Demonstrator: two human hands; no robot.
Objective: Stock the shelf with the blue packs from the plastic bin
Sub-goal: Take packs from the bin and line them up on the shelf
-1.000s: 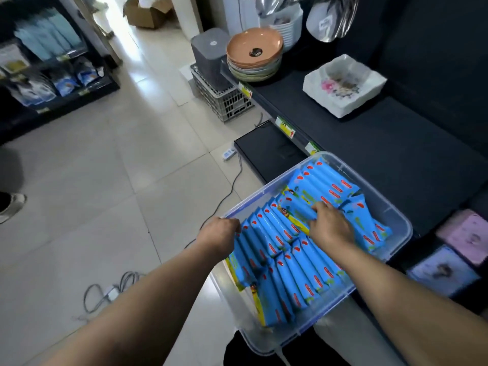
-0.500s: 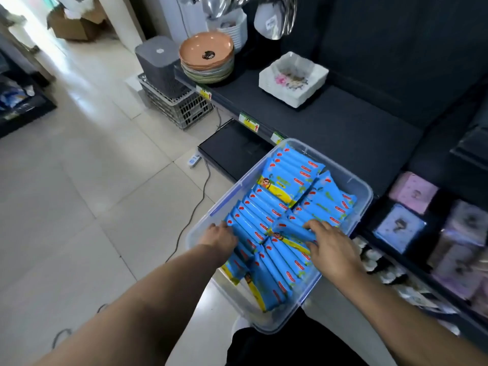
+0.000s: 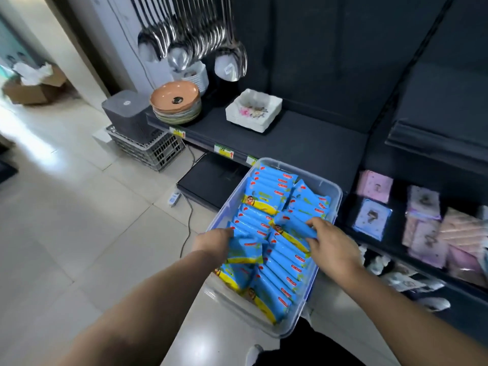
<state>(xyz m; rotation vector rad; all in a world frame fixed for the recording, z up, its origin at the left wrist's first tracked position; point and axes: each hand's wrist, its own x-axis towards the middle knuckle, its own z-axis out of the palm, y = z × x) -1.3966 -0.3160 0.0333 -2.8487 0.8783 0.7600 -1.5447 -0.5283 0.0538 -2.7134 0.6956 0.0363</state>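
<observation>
Blue packs [image 3: 274, 262] are sitting in the plastic bin [image 3: 287, 330], low and directly in front of the person. They are standing on edge in tight rows, and their long axes are running roughly 10-to-4 o'clock, across the bin. The bin's own length is running 6-to-12 o'clock toward the shelf [image 3: 303, 143].

Change: half a second back both hands were pressing down among the rows; now each is coming up with a pack.
- The left hand [image 3: 211, 241], at the bin's 9 o'clock side, is gripping the left-hand pack [image 3: 245, 247]. Its fingers are mostly hidden behind the pack. The printed face is turning upward, yellow band at the near edge, long axis about 9-to-3 o'clock.
- The right hand [image 3: 332, 247], at the 3 o'clock side, is pinching the right-hand pack [image 3: 293, 224] by its right end. The free end is pointing toward 10 o'clock and riding above the rows.
- The view is also swinging round to face the shelf.

Judgement: picking is under way and placing is not. The bin is looking nearly full, so the job is at an early stage.

Farther out, at 12 o'clock beyond the bin's far rim, the shelf is showing dark board with no blue packs on it. A stack of plates [image 3: 175, 104] is sitting at 11 o'clock and a white square dish [image 3: 253, 109] just right of it.
</observation>
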